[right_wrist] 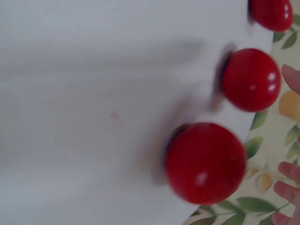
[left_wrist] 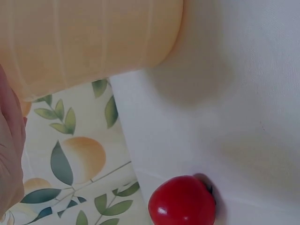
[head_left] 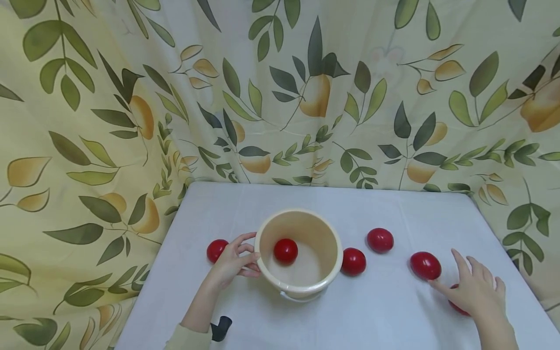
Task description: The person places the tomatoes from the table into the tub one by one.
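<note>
A cream bucket (head_left: pixel 299 287) stands on the table, with one red tomato (head_left: pixel 286 251) inside. My left hand (head_left: pixel 232 262) holds the bucket's left side, its thumb at the rim. Behind that hand sits another tomato (head_left: pixel 216 250), partly covered; the left wrist view shows a tomato (left_wrist: pixel 183 201) with a bit of stem. Over at the right, my right hand (head_left: pixel 477 287) hovers with spread fingers above a mostly hidden tomato (head_left: pixel 459 307). Nothing is gripped in it. Its thumb tip is close to a further tomato (head_left: pixel 425 265); whether they touch I cannot tell.
Two more tomatoes, one against the bucket's right side (head_left: pixel 353 261) and one farther back (head_left: pixel 380 240), lie on the white-covered table (head_left: pixel 350 316). A leaf-and-fruit patterned curtain (head_left: pixel 280 121) surrounds the table. A small black object (head_left: pixel 222 328) shows beside the left sleeve.
</note>
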Action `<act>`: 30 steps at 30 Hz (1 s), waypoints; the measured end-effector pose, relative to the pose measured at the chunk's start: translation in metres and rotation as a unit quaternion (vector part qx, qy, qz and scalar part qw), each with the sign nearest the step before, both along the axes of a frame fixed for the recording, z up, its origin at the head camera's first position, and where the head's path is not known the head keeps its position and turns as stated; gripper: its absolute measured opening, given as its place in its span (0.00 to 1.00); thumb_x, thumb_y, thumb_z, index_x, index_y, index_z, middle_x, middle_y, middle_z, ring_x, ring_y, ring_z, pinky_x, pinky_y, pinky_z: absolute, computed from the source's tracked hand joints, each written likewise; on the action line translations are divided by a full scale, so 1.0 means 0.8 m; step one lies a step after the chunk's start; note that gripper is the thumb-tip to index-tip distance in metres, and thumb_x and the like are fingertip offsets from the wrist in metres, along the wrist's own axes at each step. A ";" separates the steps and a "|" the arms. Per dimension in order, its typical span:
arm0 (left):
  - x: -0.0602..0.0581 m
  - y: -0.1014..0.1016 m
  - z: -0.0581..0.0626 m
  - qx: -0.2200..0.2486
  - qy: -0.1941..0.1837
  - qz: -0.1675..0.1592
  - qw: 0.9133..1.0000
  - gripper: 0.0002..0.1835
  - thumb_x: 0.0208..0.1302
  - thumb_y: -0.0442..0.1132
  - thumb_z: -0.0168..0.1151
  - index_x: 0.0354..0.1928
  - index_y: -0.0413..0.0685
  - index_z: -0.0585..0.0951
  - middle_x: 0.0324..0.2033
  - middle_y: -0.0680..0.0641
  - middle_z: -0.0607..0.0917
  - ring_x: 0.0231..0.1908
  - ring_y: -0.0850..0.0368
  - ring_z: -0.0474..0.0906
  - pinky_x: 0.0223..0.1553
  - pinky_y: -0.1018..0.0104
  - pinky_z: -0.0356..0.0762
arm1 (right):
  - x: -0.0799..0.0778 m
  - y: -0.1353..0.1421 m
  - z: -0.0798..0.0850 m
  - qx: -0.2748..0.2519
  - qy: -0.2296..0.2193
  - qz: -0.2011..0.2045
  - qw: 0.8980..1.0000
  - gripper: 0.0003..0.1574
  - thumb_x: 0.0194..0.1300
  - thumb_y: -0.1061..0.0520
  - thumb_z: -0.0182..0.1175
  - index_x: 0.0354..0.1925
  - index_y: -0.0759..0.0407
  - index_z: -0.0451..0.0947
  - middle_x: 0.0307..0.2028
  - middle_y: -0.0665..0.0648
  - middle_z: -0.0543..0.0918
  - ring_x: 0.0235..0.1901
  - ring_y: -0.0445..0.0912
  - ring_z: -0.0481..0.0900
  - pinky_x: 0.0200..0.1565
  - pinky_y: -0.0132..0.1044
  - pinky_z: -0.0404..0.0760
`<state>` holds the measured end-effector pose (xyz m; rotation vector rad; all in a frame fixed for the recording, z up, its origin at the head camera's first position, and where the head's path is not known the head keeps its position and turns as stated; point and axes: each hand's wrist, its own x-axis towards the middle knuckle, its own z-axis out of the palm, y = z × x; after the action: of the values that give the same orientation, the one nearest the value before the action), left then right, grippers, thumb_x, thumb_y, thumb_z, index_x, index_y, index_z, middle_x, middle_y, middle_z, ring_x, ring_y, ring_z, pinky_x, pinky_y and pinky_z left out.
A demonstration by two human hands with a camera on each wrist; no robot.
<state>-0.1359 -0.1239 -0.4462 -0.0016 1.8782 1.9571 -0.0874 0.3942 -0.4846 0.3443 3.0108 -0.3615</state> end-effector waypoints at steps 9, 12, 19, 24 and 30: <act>0.000 0.001 0.001 -0.005 0.002 -0.003 1.000 0.30 0.60 0.29 0.57 0.64 0.44 0.61 0.33 0.44 0.77 0.26 0.51 0.83 0.31 0.57 0.82 | 0.028 0.036 -0.035 -0.023 -0.109 -0.110 0.988 0.81 0.32 0.23 0.64 0.67 0.69 0.38 0.54 0.81 0.46 0.54 0.74 0.42 0.56 0.73 0.41; -0.001 0.000 0.001 0.008 -0.001 -0.003 1.000 0.30 0.60 0.28 0.57 0.64 0.43 0.61 0.33 0.45 0.76 0.25 0.52 0.83 0.31 0.55 0.82 | 0.035 0.043 -0.044 -0.027 -0.129 -0.131 0.983 0.84 0.30 0.22 0.64 0.67 0.70 0.38 0.54 0.81 0.47 0.53 0.74 0.42 0.56 0.73 0.42; -0.001 -0.001 0.001 0.025 -0.004 -0.008 1.000 0.30 0.60 0.27 0.56 0.64 0.41 0.60 0.33 0.45 0.75 0.24 0.52 0.82 0.31 0.54 0.82 | 0.043 0.051 -0.060 -0.027 -0.144 -0.157 0.977 0.84 0.26 0.20 0.64 0.65 0.71 0.42 0.52 0.81 0.51 0.52 0.73 0.46 0.54 0.72 0.49; 0.000 -0.002 0.002 0.028 -0.005 -0.007 1.000 0.31 0.59 0.28 0.58 0.64 0.41 0.60 0.33 0.45 0.76 0.24 0.52 0.82 0.31 0.54 0.82 | 0.047 0.050 -0.065 -0.037 -0.148 -0.182 0.971 0.82 0.30 0.20 0.62 0.64 0.73 0.43 0.51 0.81 0.52 0.51 0.73 0.47 0.54 0.71 0.50; -0.001 -0.001 0.001 0.027 -0.004 -0.010 1.000 0.31 0.59 0.29 0.58 0.64 0.42 0.60 0.33 0.45 0.76 0.24 0.52 0.82 0.31 0.54 0.82 | 0.052 0.049 -0.074 -0.041 -0.126 -0.194 0.972 0.76 0.35 0.21 0.61 0.61 0.75 0.46 0.50 0.81 0.54 0.50 0.72 0.51 0.54 0.69 0.52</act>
<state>-0.1367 -0.1251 -0.4455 0.0242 1.8117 1.9915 -0.0456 0.4336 -0.5435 0.9032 2.6591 -0.4309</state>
